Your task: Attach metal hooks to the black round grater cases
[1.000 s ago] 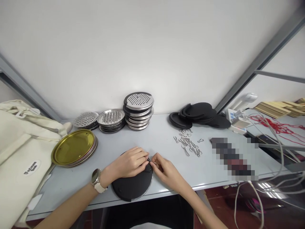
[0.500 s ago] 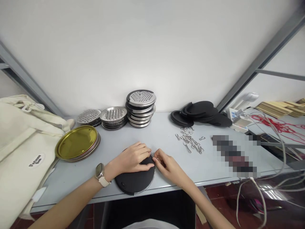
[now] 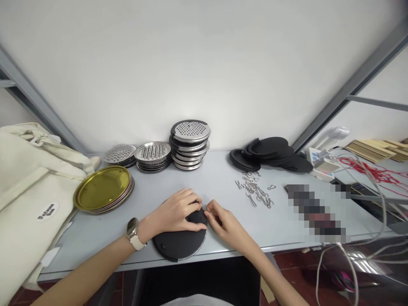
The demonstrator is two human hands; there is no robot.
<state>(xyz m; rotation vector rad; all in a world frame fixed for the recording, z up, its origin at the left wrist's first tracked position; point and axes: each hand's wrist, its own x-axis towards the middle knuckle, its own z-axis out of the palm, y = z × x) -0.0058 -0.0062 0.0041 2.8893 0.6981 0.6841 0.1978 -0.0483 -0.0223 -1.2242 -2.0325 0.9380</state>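
A round black disc (image 3: 178,246) with a silvery rim along its right side lies near the table's front edge. My left hand (image 3: 180,212), with a watch on its wrist, lies over the disc, fingers curled at its upper right edge and thumb pressing on top. At that same edge my right hand (image 3: 221,219) pinches a small metal clip (image 3: 207,211), mostly hidden by the fingertips. Right of the hands, several loose metal snap clips (image 3: 255,190) are scattered on the grey table (image 3: 223,178).
Gold round lids (image 3: 103,189) are stacked at left beside a cream bag (image 3: 32,204). Perforated metal grater discs (image 3: 191,131) stand in several stacks by the wall. Black round covers (image 3: 270,148) lie at back right. A blurred-out object (image 3: 314,208) and cables (image 3: 382,199) are farther right.
The view has shifted slightly. Both hands stay at the disc's edge; my left thumb and fingers are a little farther apart, showing more of the disc.
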